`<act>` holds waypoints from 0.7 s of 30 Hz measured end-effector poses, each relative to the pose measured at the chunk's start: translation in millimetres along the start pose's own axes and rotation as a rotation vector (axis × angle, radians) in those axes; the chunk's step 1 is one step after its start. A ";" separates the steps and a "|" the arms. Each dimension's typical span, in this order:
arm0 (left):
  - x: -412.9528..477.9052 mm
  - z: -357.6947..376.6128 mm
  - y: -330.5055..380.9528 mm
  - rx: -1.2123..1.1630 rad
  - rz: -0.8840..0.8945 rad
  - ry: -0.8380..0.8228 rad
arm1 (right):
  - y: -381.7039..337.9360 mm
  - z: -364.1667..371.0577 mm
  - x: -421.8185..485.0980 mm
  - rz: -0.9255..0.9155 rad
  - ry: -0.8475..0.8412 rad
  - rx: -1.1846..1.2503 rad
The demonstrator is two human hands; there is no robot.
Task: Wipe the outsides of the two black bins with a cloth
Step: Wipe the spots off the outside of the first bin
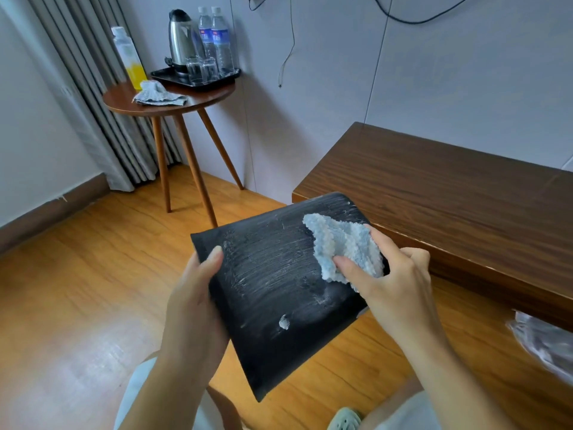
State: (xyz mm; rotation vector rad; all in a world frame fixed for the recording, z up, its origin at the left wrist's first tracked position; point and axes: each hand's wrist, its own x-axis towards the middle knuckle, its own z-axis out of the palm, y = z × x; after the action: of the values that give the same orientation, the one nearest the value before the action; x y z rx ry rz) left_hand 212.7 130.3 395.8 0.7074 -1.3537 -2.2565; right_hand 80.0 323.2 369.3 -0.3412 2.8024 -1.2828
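Black bin [279, 290], held above the floor, left hand [192, 293] curled around its edge, right fingers [350, 268] pinching a cloth [344, 246] against its side; hard wiping could probably twist it loose.

From my seat at the feed I see two bare forearms reaching in from the bottom edge, with no sleeves, watch, rings or bands on either. The left hand [193, 302] has short, plain nails, the thumbnail showing clearly with no polish. The right hand [393, 283] shows the same short nails and bare knuckles. Lower down, both legs wear pale, whitish-grey cloth [136, 395] that looks like light trousers or shorts. One foot shows at the bottom edge in a pale mint-green clog [345, 420] with round holes across its top.
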 end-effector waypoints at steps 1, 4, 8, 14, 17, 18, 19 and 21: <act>-0.7 -2.2 1.5 0.086 -0.011 -0.053 | -1.7 -3.0 2.6 0.035 -0.003 -0.011; -5.6 -4.8 -0.4 0.324 0.005 -0.117 | -6.9 -9.2 9.6 0.120 -0.038 -0.096; -23.5 -1.2 -10.3 0.334 0.089 -0.046 | -13.4 -7.9 12.4 0.173 -0.114 -0.179; -56.7 -6.2 -12.8 0.257 0.146 -0.197 | -19.7 -8.0 10.8 0.199 -0.171 -0.083; -70.4 -2.5 -12.8 0.238 0.182 -0.166 | -24.7 -6.8 6.4 0.197 -0.138 -0.048; -70.6 1.1 -12.6 0.197 0.178 -0.118 | -26.1 -5.5 5.4 0.190 -0.130 -0.045; -69.1 4.1 -12.3 0.160 0.169 -0.059 | -27.1 -3.8 5.4 0.182 -0.124 -0.045; -65.2 6.1 -10.4 0.099 0.193 0.012 | -28.6 -2.3 6.4 0.163 -0.105 -0.052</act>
State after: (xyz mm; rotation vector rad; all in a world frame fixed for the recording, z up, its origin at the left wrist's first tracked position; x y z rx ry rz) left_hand 259.2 177.0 402.7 0.5943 -1.4693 -2.0440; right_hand 78.6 305.4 392.6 -0.1719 2.7155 -1.1259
